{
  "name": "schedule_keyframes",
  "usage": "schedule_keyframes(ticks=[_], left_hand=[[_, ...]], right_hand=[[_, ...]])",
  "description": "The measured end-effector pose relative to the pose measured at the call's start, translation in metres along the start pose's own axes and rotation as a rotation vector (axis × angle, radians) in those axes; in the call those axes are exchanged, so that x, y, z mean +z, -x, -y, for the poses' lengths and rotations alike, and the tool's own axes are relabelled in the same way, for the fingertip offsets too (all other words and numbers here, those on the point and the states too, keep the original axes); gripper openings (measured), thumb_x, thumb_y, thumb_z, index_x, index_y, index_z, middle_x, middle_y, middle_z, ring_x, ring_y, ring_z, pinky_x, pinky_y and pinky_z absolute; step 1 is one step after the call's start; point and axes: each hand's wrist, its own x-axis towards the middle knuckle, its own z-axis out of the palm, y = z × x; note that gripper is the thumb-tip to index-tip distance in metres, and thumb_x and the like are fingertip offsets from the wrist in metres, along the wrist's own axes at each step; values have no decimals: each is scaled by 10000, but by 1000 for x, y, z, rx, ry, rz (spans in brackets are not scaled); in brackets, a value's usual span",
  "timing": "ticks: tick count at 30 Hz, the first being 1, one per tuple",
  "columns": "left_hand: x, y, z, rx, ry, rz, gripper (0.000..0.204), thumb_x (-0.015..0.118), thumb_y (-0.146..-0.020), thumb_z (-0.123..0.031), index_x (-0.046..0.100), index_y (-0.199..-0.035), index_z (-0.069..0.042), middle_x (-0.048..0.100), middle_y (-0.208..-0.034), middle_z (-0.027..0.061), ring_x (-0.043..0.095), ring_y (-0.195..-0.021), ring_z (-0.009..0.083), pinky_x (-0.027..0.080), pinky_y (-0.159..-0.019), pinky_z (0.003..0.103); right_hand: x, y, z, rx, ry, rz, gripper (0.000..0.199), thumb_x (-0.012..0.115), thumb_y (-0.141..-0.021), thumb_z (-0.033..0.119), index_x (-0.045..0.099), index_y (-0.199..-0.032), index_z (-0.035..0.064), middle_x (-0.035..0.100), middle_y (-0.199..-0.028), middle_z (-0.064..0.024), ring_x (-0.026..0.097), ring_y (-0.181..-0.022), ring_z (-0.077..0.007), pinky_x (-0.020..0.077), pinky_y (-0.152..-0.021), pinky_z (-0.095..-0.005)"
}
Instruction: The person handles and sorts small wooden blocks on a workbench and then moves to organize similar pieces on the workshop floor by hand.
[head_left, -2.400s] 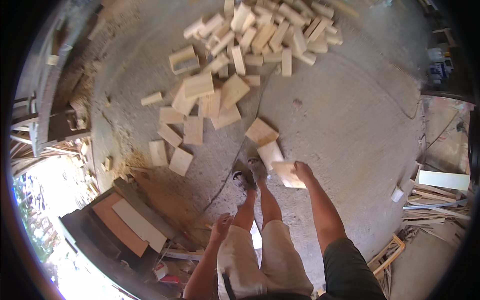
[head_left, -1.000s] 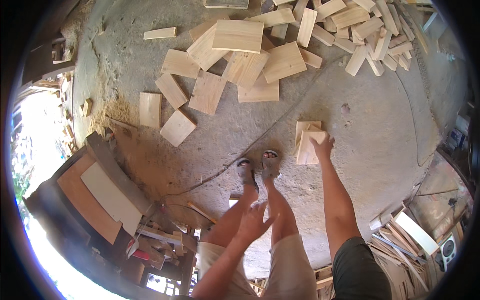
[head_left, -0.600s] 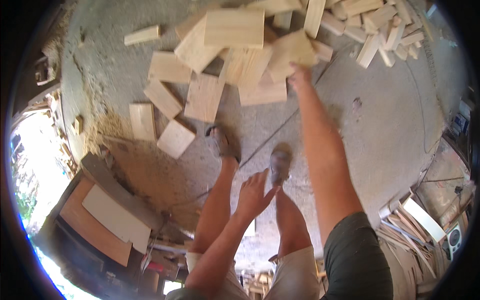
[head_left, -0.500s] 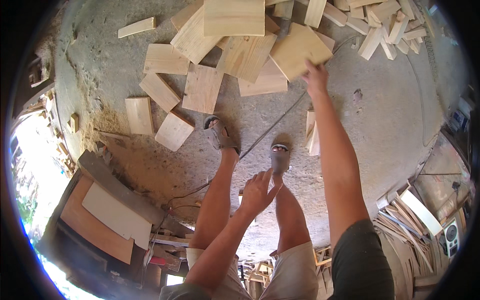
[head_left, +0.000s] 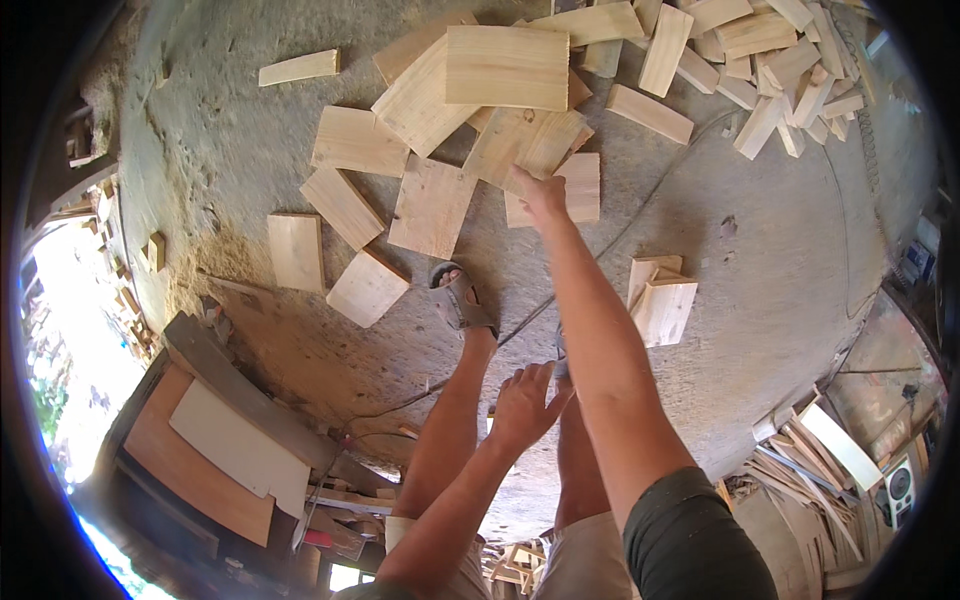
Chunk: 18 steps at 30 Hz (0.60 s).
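Observation:
My right hand (head_left: 542, 196) reaches far forward to the heap of flat wooden boards. Its fingers are closed at the near edge of a grained wooden board (head_left: 520, 140), with one fingertip on the top face. The board lies partly under another board (head_left: 508, 68) and over a paler one (head_left: 583, 190). My left hand (head_left: 524, 408) hangs near my knees, fingers apart and holding nothing. To the right of my right forearm, a few short boards (head_left: 665, 308) lie together on the ground. Several more boards (head_left: 432, 205) spread out left of my right hand.
A pile of short wood offcuts (head_left: 790, 75) lies far right. A dark cable (head_left: 640, 205) crosses the concrete floor (head_left: 780, 270). Thin strips (head_left: 810, 455) lean at lower right near a speaker-like box (head_left: 900, 485). Large panels (head_left: 235, 430) stand at lower left. My sandalled foot (head_left: 462, 298) is near the boards.
The squarish board my right hand gripped is gone from its place, uncovering a narrow block. My right hand has moved left to another board. The view has shifted slightly.

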Motion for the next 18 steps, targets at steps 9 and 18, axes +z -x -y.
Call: schedule_keyframes(ticks=[9, 18], left_hand=[[-2, 17, 11, -62, 74, -59, 557, 704, -936, -374, 571, -1332, -5, 663, -1152, 223, 646, -1056, 415, 511, -898, 509], [-22, 10, 8, -76, 36, -36, 537, 705, -942, -354, 574, -1332, -9, 661, -1152, 205, 646, -1060, 396, 512, -900, 500]], right_hand=[[-226, 99, -49, -45, 167, 388, 464, 790, -883, 239, 651, -1252, -5, 699, -1079, -74, 671, -962, -190, 532, -850, -325], [-101, -14, 53, -757, 821, 90, 807, 740, -893, 434, 443, -1452, -66, 463, -1473, -336, 413, -1398, -484, 357, -1168, -517]])
